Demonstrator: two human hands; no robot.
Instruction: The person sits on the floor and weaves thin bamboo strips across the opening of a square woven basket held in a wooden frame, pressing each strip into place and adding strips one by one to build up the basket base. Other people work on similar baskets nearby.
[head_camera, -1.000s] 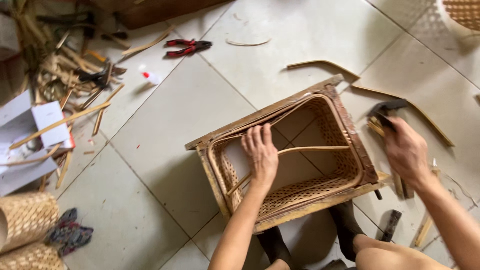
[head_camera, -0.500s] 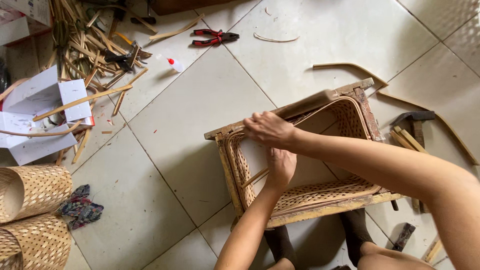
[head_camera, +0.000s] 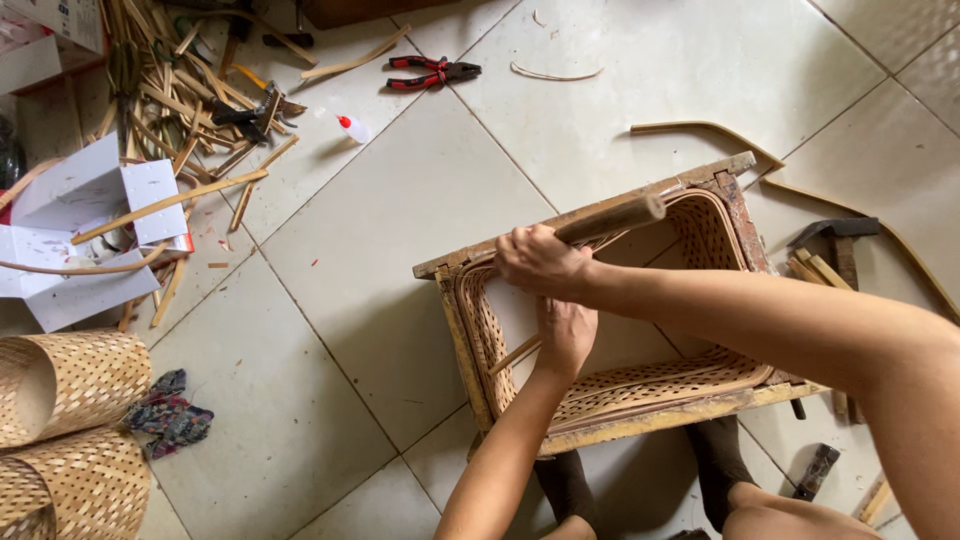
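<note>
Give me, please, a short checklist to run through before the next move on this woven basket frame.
1. Right hand grips the wooden handle firmly: ok.
2. Handle's far end visible, to tell the tool: cannot tell, only the wood shows.
3. Left hand steadies the inside of the woven basket frame: ok.
4. Left fingers away from the handle's path: cannot tell, the right forearm hides them.
5. Frame rests flat on the tiled floor: ok.
6. Hammer and pliers lie apart from the frame: ok.
</note>
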